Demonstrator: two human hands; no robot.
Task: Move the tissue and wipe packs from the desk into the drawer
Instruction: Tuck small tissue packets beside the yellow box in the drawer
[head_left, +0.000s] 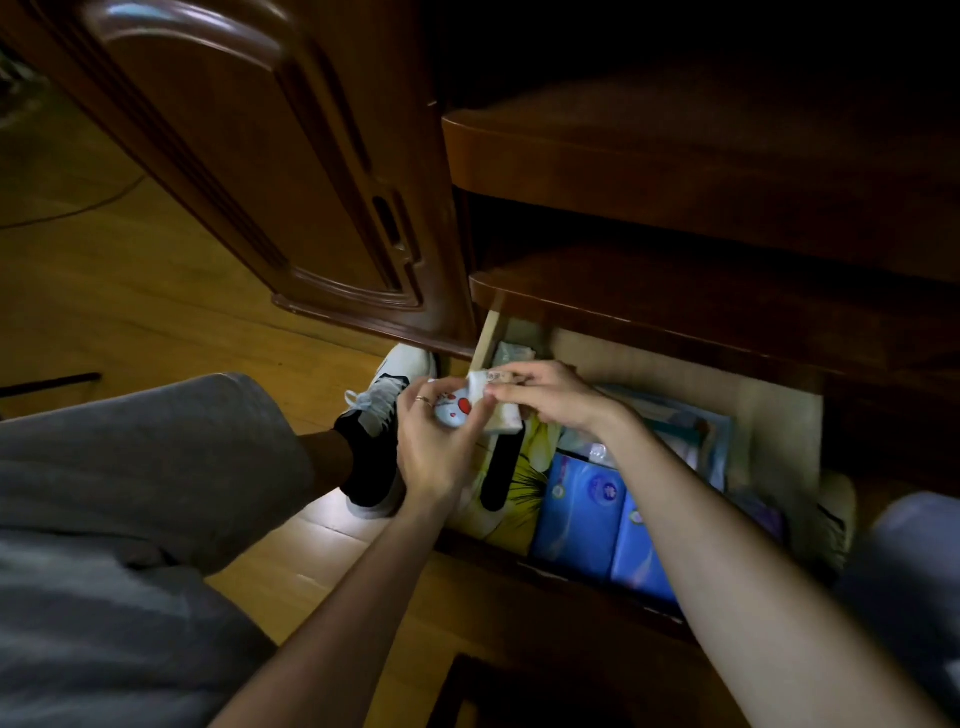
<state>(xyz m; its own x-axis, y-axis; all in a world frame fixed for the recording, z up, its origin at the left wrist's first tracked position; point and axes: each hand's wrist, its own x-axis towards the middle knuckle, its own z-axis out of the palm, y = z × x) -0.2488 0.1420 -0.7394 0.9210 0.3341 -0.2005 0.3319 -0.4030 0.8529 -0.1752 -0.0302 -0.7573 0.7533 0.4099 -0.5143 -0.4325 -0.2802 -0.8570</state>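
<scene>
while left hand (434, 441) grips small pack (457, 406), right hand (545, 392) pinches it over drawer (779, 415).

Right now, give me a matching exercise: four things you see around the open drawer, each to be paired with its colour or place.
Things:
1. small pack
2. blue packs
3. sneaker
4. yellow pack

Descriptions:
A. on the wooden floor, left of the drawer
B. lying in the drawer's front, side by side
C. held between both hands, left hand and right hand
D. in the drawer's left part, with a black shape printed on it

Pairs: 1-C, 2-B, 3-A, 4-D
</scene>
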